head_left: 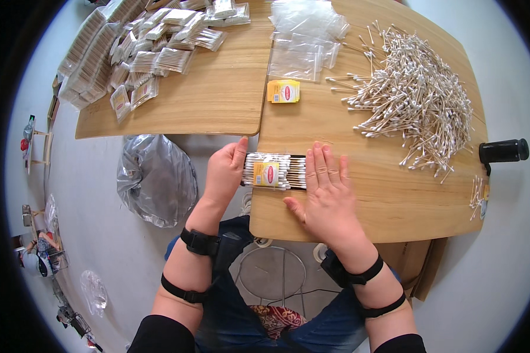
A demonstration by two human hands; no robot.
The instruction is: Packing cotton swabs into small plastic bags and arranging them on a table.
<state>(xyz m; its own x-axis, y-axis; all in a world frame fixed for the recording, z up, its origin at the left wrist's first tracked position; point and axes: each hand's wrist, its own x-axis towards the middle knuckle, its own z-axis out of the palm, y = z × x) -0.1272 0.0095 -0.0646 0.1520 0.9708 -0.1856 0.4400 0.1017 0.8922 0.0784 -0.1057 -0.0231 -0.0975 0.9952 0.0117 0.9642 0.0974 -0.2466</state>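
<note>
Two pale wooden tabletops (218, 100) stand side by side over a light grey floor, their rounded edges meeting in a seam that runs toward twelve o'clock. At the near edge of the right-hand top lies a flat clear packet of wooden-stick cotton swabs with a small yellow label (274, 172), placed just right of the seam.

From where I stand, the person's left hand (225, 173) cups the packet's left end, at nine o'clock from it, thumb raised along the table edge and fingers curled loosely around the end; how firmly it grips I cannot tell. The right hand (327, 191) lies flat and spread at three o'clock from the packet, palm down on the wood, fingertips pressing on the packet's right end and closed on nothing. Both forearms wear black straps.

At twelve o'clock from the packet sits a small stack of yellow paper labels (283, 91), and beyond it a heap of empty clear plastic bags (306, 38). At two o'clock spreads a large loose pile of cotton swabs (418, 100). At eleven o'clock, on the left-hand top, filled swab packets (147, 47) lie heaped. A crumpled grey plastic bag (156, 179) rests on the floor at nine o'clock, and a metal stool frame (274, 273) shows at six.
</note>
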